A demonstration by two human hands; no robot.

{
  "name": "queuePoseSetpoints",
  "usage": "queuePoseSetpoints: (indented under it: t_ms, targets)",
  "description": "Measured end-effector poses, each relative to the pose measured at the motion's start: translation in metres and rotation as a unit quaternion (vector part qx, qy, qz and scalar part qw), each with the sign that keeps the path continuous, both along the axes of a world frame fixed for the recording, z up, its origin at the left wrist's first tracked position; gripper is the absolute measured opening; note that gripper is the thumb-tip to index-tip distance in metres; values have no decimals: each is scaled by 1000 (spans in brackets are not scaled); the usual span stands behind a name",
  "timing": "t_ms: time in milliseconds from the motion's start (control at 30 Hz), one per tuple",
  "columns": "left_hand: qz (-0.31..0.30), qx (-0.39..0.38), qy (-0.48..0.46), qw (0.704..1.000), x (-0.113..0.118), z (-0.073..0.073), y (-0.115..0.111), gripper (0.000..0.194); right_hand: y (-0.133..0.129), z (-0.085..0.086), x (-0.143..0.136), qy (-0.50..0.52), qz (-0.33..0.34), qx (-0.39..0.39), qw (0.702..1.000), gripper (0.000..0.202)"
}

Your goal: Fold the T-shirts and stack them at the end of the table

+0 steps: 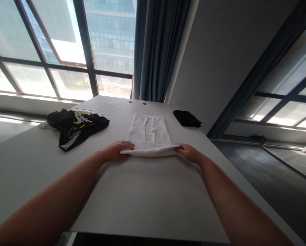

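At far left, a tall dark-framed glass window (89, 61) is standing beyond the smooth white flat tabletop (153, 194). On the tabletop's left part, a crumpled black cloth garment with yellow and white print (65, 119) is lying in a loose heap; thin white paper sheets (104, 107) are lying flat behind it. Next, the bare left hand (118, 151) is holding the left end of the near edge of a white, roughly rectangular cloth garment (151, 131), its grip pinching that edge. The white garment is lying mid-tabletop, lightly creased, and its near edge is forming a fold between both hands. Beyond it, a pleated blue-grey fabric curtain (160, 48) is hanging. To the right, the bare right hand (190, 152) is holding the garment's near right corner, its grip pinching the cloth. Farther right, a flat black folded item (187, 118) is lying near the tabletop's right edge, its material unclear
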State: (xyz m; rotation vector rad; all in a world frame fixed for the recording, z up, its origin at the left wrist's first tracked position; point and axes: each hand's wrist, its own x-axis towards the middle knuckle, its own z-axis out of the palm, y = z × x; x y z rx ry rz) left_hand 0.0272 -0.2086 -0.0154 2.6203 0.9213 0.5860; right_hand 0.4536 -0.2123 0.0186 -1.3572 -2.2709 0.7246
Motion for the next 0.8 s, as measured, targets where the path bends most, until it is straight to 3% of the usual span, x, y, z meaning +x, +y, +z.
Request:
queuePoseSetpoints:
  t_ms: [133,300,533,800]
  targets:
    - [-13,-15,21,1000,-2,4,-2,45,-3,6,-1,-42,53,-62,996,35]
    - [25,-28,19,999,-2,-2,0,54,-5,6,-2,-106,135,-88,981,67]
    - [70,-39,2,997,-3,-12,7,43,3,-12,0,-121,134,-37,983,70]
    - [75,-37,3,997,-6,-22,14,47,8,-20,3,-124,143,-18,982,73]
